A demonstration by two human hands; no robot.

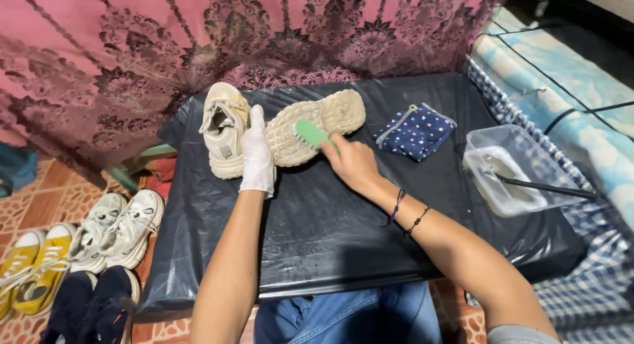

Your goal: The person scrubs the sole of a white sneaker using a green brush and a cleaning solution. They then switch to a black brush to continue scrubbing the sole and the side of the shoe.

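- Cream-white sneaker turned sole up (316, 126) lies near the far edge of the surface covered with black plastic sheet (317, 225), and its sole is being scrubbed; this looks like the cleaning step in the middle of the work.
- On the floor at the left stand yellow canvas shoes (26, 265), white laced sneakers (115, 228) and dark shoes (92, 304).
- Second cream sneaker (223, 129) stands upright just beside the first one.
- Left hand (257, 152), in a white glove, lies flat with fingers together, pressed against the side of the upturned sneaker to steady it.
- Right hand (352, 160) is closed around a green brush (310, 132) that touches the sole.
- To the right lie a navy dotted fabric pouch (415, 130) and a clear plastic container (512, 169) with a dark stick inside.
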